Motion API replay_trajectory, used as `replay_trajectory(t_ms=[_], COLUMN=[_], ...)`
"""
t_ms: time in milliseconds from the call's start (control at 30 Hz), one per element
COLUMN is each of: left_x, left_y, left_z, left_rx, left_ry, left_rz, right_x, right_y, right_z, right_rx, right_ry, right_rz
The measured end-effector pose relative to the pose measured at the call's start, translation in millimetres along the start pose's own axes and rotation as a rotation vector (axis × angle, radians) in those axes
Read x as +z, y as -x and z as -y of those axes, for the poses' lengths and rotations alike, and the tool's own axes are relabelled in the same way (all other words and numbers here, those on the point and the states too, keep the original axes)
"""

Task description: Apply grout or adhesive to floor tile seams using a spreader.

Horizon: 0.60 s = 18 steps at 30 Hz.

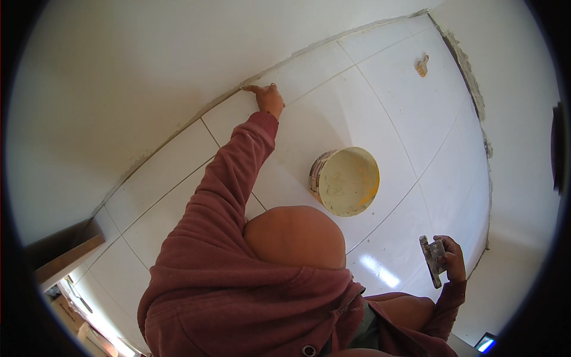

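Observation:
My left hand (270, 99) is stretched far forward over the white floor tiles (333, 107). One finger reaches out to the rough seam (235, 92) where the tiles meet the wall, and the fingers are apart with nothing visible in them. Off to the right, my right hand (454, 259) grips the block handle of a grout float (432, 262), whose narrow, dirty edge faces the camera. A round bucket (318, 175) stands on the tiles between the two hands. Its inside is smeared with pale residue and a yellow patch.
A small tan, crumpled-looking piece (422, 65) lies on the tiles at the far right. White walls (148, 65) rise along the far and right sides, with rough mortar (467, 71) at the right edge. My bent knee (294, 238) is close in front. A wooden frame (68, 253) stands at left.

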State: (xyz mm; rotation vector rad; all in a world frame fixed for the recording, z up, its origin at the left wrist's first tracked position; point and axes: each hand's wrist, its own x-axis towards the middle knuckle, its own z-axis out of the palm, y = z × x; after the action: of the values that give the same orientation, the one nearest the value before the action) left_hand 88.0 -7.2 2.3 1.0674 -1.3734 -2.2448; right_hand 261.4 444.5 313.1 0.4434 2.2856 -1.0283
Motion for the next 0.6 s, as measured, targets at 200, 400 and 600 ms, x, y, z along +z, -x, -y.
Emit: replay_trajectory(t_ms=[200, 400, 600], left_x=[12.6, -8.5, 14.8], left_y=[-2.5, -12.9, -9.7], left_z=[18.8, 17.4, 12.5], left_rx=[0.005, 0.053, 0.072], left_ry=[0.047, 0.061, 0.037], left_rz=[0.056, -0.087, -0.069], right_x=[-0.1, 0.4, -0.5], right_y=[0.9, 1.2, 0.2], right_z=[1.1, -0.4, -0.9], right_rx=[-0.010, 0.011, -0.007], right_ry=[0.003, -0.029, -0.030], right_rz=[-0.001, 0.004, 0.011])
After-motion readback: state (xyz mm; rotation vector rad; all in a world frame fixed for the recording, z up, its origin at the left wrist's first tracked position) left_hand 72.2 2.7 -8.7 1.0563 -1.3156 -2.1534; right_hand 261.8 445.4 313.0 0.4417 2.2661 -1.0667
